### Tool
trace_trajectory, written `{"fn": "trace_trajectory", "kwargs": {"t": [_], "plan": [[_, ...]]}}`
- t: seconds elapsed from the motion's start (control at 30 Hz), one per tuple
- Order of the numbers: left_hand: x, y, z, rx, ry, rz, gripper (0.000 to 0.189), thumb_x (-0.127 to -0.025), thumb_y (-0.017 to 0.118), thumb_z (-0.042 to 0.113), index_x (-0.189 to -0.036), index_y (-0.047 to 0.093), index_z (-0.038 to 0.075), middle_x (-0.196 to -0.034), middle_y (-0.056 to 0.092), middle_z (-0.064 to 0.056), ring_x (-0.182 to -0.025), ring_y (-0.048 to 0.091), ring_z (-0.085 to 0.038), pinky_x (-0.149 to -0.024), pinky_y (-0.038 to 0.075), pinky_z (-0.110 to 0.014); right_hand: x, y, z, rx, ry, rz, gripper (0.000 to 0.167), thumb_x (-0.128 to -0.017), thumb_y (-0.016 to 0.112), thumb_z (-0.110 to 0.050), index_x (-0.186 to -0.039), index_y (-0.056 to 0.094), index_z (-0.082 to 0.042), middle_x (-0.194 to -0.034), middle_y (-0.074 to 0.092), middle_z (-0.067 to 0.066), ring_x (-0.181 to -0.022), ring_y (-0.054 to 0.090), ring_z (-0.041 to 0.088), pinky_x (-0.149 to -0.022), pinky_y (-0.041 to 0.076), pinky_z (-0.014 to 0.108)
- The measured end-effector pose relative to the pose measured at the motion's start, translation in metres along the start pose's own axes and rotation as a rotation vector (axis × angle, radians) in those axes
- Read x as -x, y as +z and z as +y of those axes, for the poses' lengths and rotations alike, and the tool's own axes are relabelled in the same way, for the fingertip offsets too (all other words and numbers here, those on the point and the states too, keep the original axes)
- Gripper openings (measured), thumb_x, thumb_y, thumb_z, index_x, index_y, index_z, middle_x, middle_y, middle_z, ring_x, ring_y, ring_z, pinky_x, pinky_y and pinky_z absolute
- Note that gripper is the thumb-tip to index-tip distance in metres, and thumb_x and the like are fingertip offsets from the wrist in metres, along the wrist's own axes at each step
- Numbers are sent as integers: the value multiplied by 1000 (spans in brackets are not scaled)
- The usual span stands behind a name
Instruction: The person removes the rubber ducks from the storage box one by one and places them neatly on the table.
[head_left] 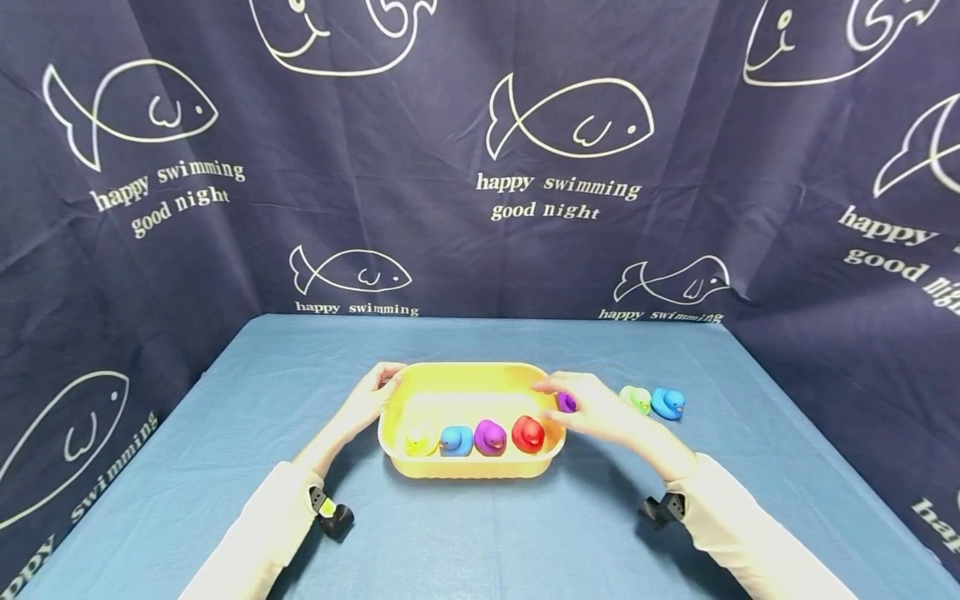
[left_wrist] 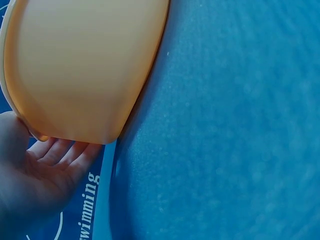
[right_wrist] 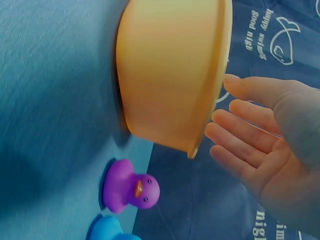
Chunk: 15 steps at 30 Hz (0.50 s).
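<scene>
A yellow plastic tub (head_left: 472, 468) sits on the table. Along its near side lie a yellow duck (head_left: 421, 442), a blue duck (head_left: 456, 441), a purple duck (head_left: 491, 437) and a red duck (head_left: 528, 435). My left hand (head_left: 370, 398) grips the tub's left end, thumb at the rim and fingers against the end wall. Over the right end hovers my right hand (head_left: 588, 402), thumb and fingers spread and nothing in them; in the right wrist view its fingertips (right_wrist: 217, 116) are close to the rim. Another purple duck (right_wrist: 117, 187) stands just outside that end, partly hidden by the hand in the head view.
Right of my right hand, a light green duck (head_left: 636, 399) and another blue duck (head_left: 668, 403) sit on the blue tablecloth (head_left: 465, 542). Dark blue fabric with white fish drawings (head_left: 450, 208) hangs behind the table and at both sides.
</scene>
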<state>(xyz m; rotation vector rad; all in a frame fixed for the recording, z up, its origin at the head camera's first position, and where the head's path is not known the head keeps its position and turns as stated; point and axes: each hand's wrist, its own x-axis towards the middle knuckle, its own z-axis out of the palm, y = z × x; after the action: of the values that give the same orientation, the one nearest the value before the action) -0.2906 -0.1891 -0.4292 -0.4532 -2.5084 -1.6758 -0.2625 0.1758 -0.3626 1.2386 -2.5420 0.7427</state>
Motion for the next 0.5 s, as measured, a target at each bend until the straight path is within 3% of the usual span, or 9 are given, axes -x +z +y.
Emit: {"fn": "trace_trajectory", "kwargs": {"t": [0.17, 0.3, 0.5], "plan": [[-1, 0, 0, 18, 2, -5, 34, -99, 47, 16, -123, 49, -6, -120, 56, -26, -102, 59, -28, -80, 47, -18, -4, 5, -5, -2, 22, -86, 36, -80, 71, -13, -113, 64, 1, -110, 67, 11, -104, 61, 27, -91, 48, 44], [0, 0, 0, 36, 6, -9, 34, -99, 47, 17, -123, 49, -7, -120, 55, -27, -103, 58, -31, -80, 47, -18, -7, 8, -9, -13, 66, -162, 38, -82, 71, -18, -115, 64, 0, -110, 67, 11, -100, 61, 25, -87, 50, 40], [0, 0, 0, 32, 2, -5, 33, -99, 48, 17, -123, 49, -6, -119, 56, -25, -98, 59, -20, -79, 47, -17, -12, 10, -14, 6, 82, -235, 35, -81, 72, -17, -110, 66, 1, -107, 68, 11, -95, 62, 24, -84, 52, 37]]}}
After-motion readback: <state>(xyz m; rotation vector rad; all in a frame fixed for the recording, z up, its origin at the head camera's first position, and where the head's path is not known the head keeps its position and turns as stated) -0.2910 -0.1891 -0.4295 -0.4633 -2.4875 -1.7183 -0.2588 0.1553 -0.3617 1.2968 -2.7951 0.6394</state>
